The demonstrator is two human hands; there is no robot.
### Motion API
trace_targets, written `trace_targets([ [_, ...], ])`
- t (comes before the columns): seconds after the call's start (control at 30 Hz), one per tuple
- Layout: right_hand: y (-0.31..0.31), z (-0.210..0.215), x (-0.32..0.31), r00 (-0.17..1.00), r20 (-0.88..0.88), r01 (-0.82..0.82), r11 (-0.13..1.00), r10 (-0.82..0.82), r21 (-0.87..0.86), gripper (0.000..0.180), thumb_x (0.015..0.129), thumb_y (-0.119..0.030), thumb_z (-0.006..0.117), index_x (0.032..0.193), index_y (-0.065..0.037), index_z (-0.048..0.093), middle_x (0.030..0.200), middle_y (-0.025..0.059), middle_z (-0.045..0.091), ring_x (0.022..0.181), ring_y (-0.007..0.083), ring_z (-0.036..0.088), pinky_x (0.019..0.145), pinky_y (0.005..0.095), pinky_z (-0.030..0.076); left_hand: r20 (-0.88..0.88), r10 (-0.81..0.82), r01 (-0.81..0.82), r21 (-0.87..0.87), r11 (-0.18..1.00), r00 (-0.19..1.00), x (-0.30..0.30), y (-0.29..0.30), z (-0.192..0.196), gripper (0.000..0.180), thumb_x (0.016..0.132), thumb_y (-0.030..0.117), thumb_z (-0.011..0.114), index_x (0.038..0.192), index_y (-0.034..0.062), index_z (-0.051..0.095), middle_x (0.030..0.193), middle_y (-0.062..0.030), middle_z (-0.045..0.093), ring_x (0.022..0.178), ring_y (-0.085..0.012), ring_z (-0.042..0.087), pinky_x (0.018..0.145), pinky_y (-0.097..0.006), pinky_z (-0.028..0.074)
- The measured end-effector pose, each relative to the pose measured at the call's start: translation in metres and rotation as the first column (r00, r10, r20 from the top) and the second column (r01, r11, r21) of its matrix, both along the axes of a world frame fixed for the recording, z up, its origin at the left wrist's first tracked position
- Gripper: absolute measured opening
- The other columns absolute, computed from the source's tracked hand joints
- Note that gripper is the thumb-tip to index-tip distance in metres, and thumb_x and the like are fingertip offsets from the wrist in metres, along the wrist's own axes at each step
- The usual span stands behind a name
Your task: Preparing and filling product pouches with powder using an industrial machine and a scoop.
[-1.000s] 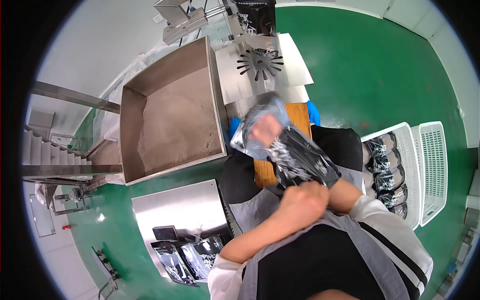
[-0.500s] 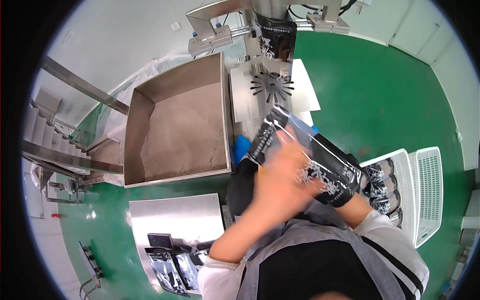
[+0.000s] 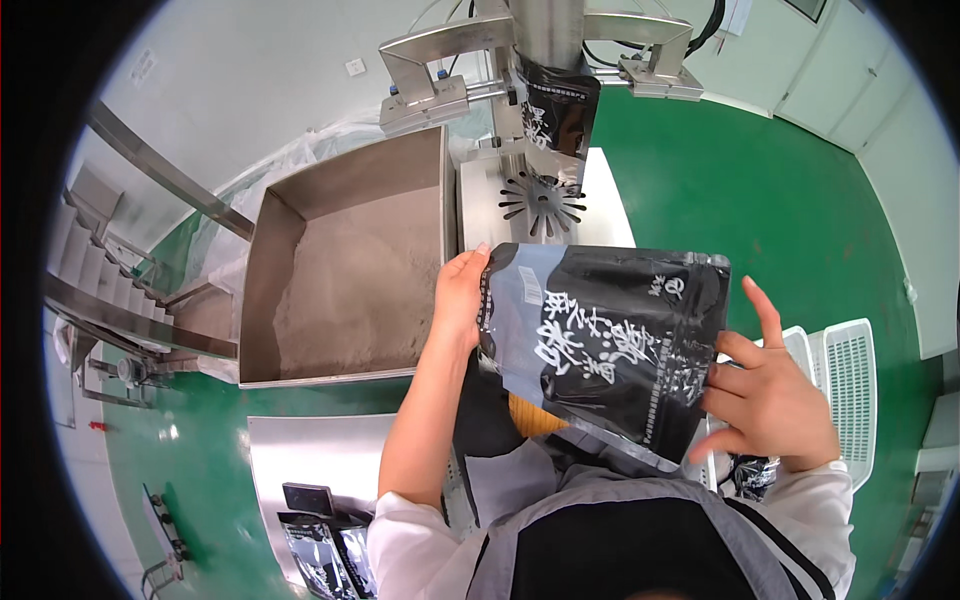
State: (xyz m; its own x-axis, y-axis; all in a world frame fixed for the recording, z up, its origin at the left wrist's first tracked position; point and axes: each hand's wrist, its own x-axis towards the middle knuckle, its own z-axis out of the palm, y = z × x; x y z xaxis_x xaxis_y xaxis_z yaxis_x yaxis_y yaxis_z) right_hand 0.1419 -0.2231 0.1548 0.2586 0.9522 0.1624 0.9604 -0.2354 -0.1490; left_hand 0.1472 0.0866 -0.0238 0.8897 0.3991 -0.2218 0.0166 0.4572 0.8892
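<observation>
A black pouch (image 3: 610,345) with white lettering and a grey-blue band is held level in front of me. My left hand (image 3: 462,300) is closed on its left edge. My right hand (image 3: 768,392) is at the pouch's right edge, with fingers spread and fingertips close to or touching it; whether they touch I cannot tell. Beyond it, another black pouch (image 3: 560,115) hangs under a metal filling spout (image 3: 548,35), above a round slotted metal plate (image 3: 543,203).
A large metal bin (image 3: 450,230) of grey-brown powder stands to the left. A steel table (image 3: 320,440) at lower left carries several pouches (image 3: 318,560) and a small dark box (image 3: 308,499). White plastic baskets (image 3: 852,400) stand at right, partly behind my right hand.
The held pouch has turned from slanting to level. My left hand has moved from across its front to its left edge; my right hand has come out from behind to the right edge.
</observation>
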Motion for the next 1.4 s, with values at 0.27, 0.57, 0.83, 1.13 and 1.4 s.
trace_targets([
  [0.27,-0.002,-0.028,0.066,0.961,0.005,-0.274,0.954,0.275,0.119,0.032,0.066,-0.035,0.069,0.074,-0.005,0.060,0.072,0.0034,0.056,0.075,0.0226,0.057,0.057,0.0316,0.043,-0.153,-0.252,0.255,0.000,0.967,0.955,0.070,-0.010,-0.048,0.027,0.090,0.025,0.059,0.069,0.0087,0.055,0.058,0.0013,0.052,0.050,-0.0070,0.046,0.047,-0.027,0.038],
  [0.57,0.009,-0.061,0.135,0.903,0.074,0.306,0.757,-0.422,0.578,0.017,0.085,-0.017,0.060,0.078,-0.003,0.063,0.062,0.0066,0.056,0.052,0.0236,0.053,0.047,0.0313,0.037,0.234,0.163,-0.202,0.154,0.967,0.958,0.239,0.101,-0.100,0.078,0.094,0.055,0.035,0.142,-0.0045,0.018,0.150,-0.0205,0.014,0.141,-0.0262,0.009,0.112,-0.040,0.013],
  [0.83,0.103,-0.094,0.217,0.836,-0.183,0.526,0.850,-0.518,-0.002,0.038,0.080,-0.029,0.066,0.107,-0.003,0.059,0.069,0.0145,0.064,0.077,0.0333,0.063,0.067,0.0427,0.049,0.167,0.388,-0.421,0.403,0.813,0.907,0.163,0.041,-0.120,0.035,0.083,-0.002,0.051,0.117,-0.0018,0.046,0.115,-0.0140,0.053,0.109,-0.0221,0.052,0.093,-0.034,0.042],
  [1.13,0.154,-0.108,0.267,0.728,-0.284,0.675,0.724,-0.624,0.140,0.038,0.075,-0.034,0.070,0.082,0.003,0.064,0.083,0.0215,0.065,0.081,0.0371,0.063,0.072,0.0432,0.049,0.209,0.039,-0.185,0.742,0.644,0.977,0.176,-0.037,-0.101,0.090,0.062,0.008,0.075,0.135,-0.0086,0.024,0.131,-0.0255,0.039,0.123,-0.0367,0.039,0.105,-0.040,0.031],
  [1.4,0.121,-0.082,0.200,0.695,-0.565,0.571,0.819,-0.444,0.059,0.032,0.072,-0.022,0.071,0.073,0.008,0.061,0.070,0.0248,0.060,0.069,0.0336,0.062,0.065,0.0403,0.047,0.268,0.163,-0.299,0.615,0.730,0.950,0.130,-0.106,-0.083,0.091,0.062,0.011,0.077,0.133,-0.0122,0.025,0.129,-0.0299,0.039,0.122,-0.0422,0.038,0.105,-0.042,0.029],
])
